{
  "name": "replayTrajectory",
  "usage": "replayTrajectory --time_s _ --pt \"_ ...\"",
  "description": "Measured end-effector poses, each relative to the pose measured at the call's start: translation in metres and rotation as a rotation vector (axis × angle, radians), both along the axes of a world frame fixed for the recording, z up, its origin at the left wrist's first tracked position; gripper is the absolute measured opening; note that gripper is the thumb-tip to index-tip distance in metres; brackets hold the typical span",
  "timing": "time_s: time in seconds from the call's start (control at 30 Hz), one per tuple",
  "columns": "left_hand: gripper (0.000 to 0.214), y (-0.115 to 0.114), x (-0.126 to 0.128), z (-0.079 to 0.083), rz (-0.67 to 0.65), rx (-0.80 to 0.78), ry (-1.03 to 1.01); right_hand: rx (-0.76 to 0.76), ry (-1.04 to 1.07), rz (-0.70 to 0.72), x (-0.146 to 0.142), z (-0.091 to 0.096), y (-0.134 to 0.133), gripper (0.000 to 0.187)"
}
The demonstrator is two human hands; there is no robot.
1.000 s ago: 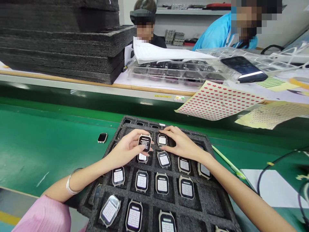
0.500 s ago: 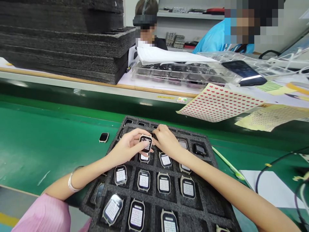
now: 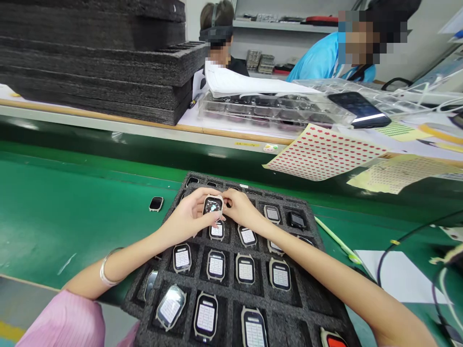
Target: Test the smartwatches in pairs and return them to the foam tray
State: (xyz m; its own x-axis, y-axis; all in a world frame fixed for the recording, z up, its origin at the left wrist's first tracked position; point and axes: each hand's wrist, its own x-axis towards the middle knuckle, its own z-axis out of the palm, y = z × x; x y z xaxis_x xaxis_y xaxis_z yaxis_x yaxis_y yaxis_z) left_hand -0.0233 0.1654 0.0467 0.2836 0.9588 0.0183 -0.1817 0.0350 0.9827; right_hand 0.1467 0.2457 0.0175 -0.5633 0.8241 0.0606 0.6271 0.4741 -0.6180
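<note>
A black foam tray (image 3: pixel 311 308) lies on the green belt, its pockets filled with several smartwatch bodies showing white screens. My left hand (image 3: pixel 186 219) holds one watch body (image 3: pixel 212 206) with a dark lit screen above the tray's far rows, fingers closed round its case. My right hand (image 3: pixel 240 208) pinches the same watch at its right edge. Other watches (image 3: pixel 216 265) sit in the pockets just below both hands.
A loose watch body (image 3: pixel 156 203) lies on the green belt (image 3: pixel 65 212) left of the tray. A stack of black foam trays (image 3: pixel 108 72) stands on the far bench. Clear plastic trays (image 3: pixel 267 108), a phone (image 3: pixel 358 108), sticker sheets (image 3: pixel 325 152); two people sit beyond. Cables (image 3: pixel 408 241) at right.
My right hand has moved left from the tray's watches onto the watch held in my left hand. That watch has tilted and its screen now shows a different picture.
</note>
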Motion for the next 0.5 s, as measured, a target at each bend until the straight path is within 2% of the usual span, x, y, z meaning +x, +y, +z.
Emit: replayTrajectory --time_s 0.07,0.13,0.2,0.3,0.4,0.5 --pt "0.037 -0.001 -0.002 0.003 0.026 0.005 -0.001 -0.043 0.089 0.038 0.006 0.006 -0.003 0.021" --pt "0.037 -0.001 -0.005 0.005 0.049 0.012 -0.001 -0.160 0.216 0.084 0.016 0.016 -0.010 0.019" --pt "0.037 -0.001 -0.006 0.008 0.058 0.020 -0.006 -0.388 0.426 0.117 0.027 0.028 -0.019 0.022" --pt "0.036 -0.002 -0.007 0.009 0.056 0.027 -0.009 -0.740 0.746 0.118 0.042 0.040 -0.034 0.038" --pt "0.036 -0.002 -0.005 0.009 0.049 0.022 -0.003 -0.914 0.907 0.096 0.048 0.039 -0.043 0.046" --pt "0.036 -0.003 -0.002 0.009 0.036 0.012 0.002 -0.977 0.994 0.088 0.049 0.032 -0.048 0.047"
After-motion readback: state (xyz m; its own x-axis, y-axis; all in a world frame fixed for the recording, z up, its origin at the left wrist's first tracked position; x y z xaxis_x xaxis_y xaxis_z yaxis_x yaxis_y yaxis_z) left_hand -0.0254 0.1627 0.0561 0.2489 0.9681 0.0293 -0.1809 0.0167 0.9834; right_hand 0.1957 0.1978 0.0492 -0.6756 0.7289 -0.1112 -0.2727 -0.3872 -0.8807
